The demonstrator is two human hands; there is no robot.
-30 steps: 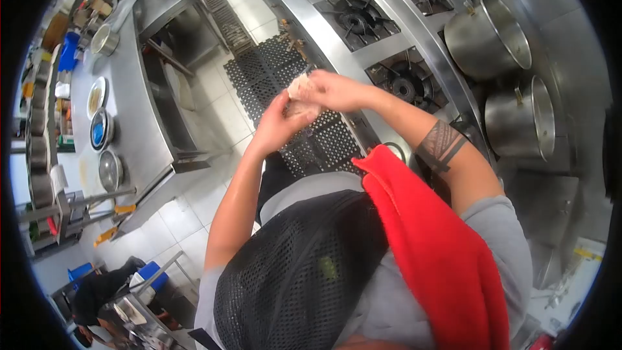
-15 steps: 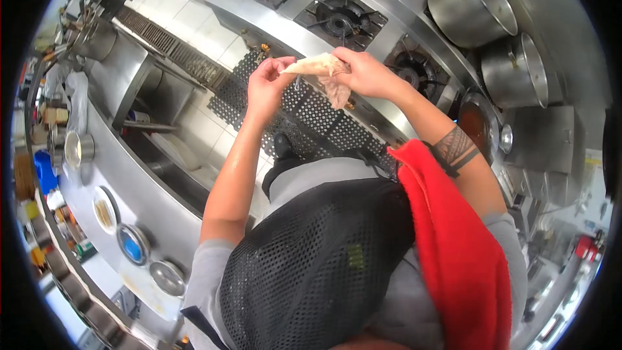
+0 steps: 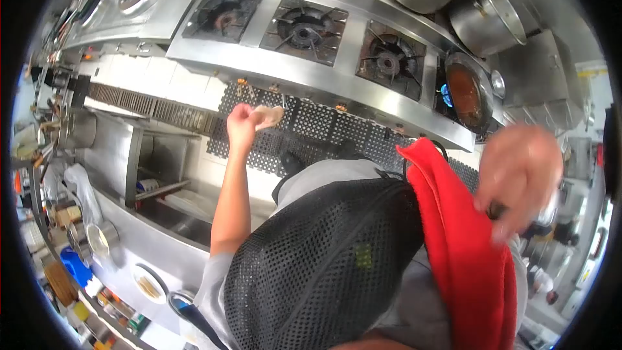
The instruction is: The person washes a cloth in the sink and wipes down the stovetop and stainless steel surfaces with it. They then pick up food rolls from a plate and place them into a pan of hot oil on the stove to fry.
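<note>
A pale, limp piece of food (image 3: 269, 116) hangs from the pinched fingers of my left hand (image 3: 241, 124), above the black rubber mat (image 3: 311, 121). My right hand (image 3: 520, 172) is raised close to the camera at the right, blurred by motion, beside the red cloth (image 3: 447, 214) on my shoulder. Its fingers are bent, and a small dark thing shows near them; I cannot make out whether it is held. A pan of reddish-brown sauce (image 3: 464, 91) stands on a burner with a blue flame showing at its left edge.
Stove burners (image 3: 303, 31) run along the top, with large steel pots (image 3: 487, 18) behind them. A steel counter (image 3: 129, 220) on the left bears a white plate (image 3: 149, 284) and a pot (image 3: 100, 238). A floor drain grate (image 3: 142, 105) crosses the tiles.
My hands have parted; the left keeps the pale piece, while the right has let go and swung back toward my shoulder. The view has turned toward the stove, bringing the sauce pan fully in.
</note>
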